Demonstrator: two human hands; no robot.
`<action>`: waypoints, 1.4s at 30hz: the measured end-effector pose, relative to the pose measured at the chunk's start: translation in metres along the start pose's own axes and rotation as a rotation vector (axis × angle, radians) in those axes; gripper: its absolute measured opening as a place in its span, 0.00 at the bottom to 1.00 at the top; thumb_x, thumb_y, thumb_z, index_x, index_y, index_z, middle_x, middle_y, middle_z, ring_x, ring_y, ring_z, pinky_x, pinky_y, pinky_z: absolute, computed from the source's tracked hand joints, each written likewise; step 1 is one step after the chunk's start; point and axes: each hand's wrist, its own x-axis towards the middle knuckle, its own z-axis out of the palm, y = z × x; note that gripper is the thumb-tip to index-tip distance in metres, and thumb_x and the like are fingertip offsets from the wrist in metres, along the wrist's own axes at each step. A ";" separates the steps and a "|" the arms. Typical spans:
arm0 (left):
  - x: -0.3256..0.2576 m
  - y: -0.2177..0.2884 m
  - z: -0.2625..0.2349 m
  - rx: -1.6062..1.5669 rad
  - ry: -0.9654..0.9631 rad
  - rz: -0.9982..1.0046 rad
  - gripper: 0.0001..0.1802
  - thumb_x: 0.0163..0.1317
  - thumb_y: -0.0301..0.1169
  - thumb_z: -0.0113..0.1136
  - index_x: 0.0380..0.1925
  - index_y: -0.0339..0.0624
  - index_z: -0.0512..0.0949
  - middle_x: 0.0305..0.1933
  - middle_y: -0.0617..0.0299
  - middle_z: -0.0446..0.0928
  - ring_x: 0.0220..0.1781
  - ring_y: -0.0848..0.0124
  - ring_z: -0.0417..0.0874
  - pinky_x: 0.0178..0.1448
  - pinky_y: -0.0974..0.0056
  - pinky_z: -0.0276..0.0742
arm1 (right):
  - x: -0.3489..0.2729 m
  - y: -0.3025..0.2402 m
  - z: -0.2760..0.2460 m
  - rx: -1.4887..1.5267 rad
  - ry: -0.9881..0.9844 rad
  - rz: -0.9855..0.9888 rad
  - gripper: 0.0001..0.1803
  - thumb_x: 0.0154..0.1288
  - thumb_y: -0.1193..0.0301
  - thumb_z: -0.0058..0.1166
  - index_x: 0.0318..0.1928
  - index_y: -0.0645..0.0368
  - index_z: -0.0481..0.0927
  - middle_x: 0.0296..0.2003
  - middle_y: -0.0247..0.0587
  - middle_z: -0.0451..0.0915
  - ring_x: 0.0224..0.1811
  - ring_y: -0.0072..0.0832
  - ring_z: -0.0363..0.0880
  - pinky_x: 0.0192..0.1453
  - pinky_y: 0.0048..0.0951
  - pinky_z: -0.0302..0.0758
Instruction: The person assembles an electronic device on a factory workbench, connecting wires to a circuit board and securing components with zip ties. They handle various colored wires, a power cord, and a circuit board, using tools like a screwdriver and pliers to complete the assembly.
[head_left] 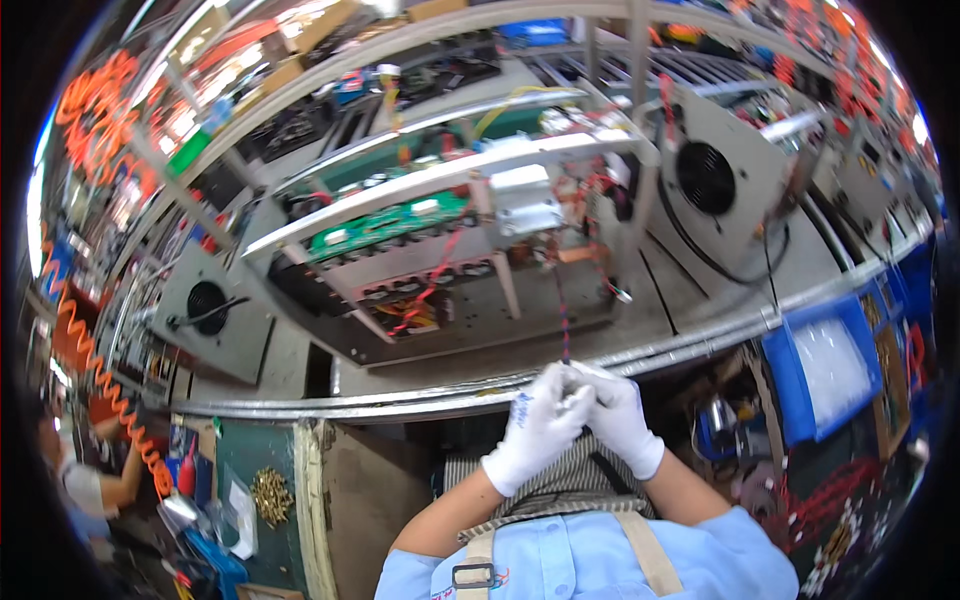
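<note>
My left hand [547, 415], in a white glove, is closed with its fingertips pinched at the end of a twisted red-and-dark wire [565, 318]. Right against it, my right hand [622, 418], also gloved, has its fingers bent together at the same wire end. The tip of the wire is hidden among the fingers. Upward, the wire runs into an open metal chassis [440, 345] just beyond my hands. Inside the chassis are a green circuit board [390, 228], a silvery metal block [527, 200] and loose red wires [432, 283].
The conveyor's metal edge [450, 402] crosses just beyond my hands. Grey panels with fans stand left [215, 325] and right [715, 170]. A blue bin [822, 368] holds clear plastic at the right. At lower left are brass-coloured parts [271, 497] and another person's arm [122, 480].
</note>
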 end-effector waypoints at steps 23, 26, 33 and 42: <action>-0.035 0.021 -0.075 -0.759 -0.103 -0.293 0.21 0.74 0.41 0.49 0.50 0.32 0.75 0.34 0.64 0.77 0.31 0.81 0.74 0.37 0.76 0.72 | -0.018 -0.041 0.044 0.236 -0.409 0.300 0.15 0.68 0.66 0.59 0.46 0.66 0.80 0.30 0.33 0.78 0.32 0.19 0.77 0.39 0.23 0.75; -0.049 -0.004 -0.093 -0.308 -0.165 -0.103 0.17 0.71 0.36 0.49 0.48 0.35 0.77 0.28 0.68 0.74 0.29 0.81 0.70 0.35 0.74 0.66 | -0.008 -0.042 0.041 0.097 -0.119 0.035 0.23 0.59 0.72 0.64 0.55 0.62 0.79 0.41 0.42 0.82 0.40 0.27 0.81 0.47 0.29 0.78; -0.053 -0.005 -0.082 -0.206 -0.424 -0.258 0.16 0.71 0.38 0.52 0.49 0.41 0.80 0.27 0.68 0.75 0.33 0.80 0.72 0.41 0.72 0.66 | 0.021 -0.044 0.026 -0.106 -0.445 -0.391 0.09 0.56 0.75 0.65 0.39 0.58 0.83 0.34 0.41 0.84 0.36 0.37 0.83 0.41 0.33 0.78; -0.040 0.019 -0.127 0.078 0.451 -0.151 0.17 0.71 0.29 0.48 0.54 0.32 0.75 0.49 0.50 0.81 0.43 0.71 0.83 0.57 0.64 0.74 | 0.039 -0.037 0.007 0.545 -0.025 -0.085 0.10 0.73 0.72 0.50 0.43 0.66 0.80 0.36 0.39 0.81 0.36 0.22 0.79 0.45 0.26 0.78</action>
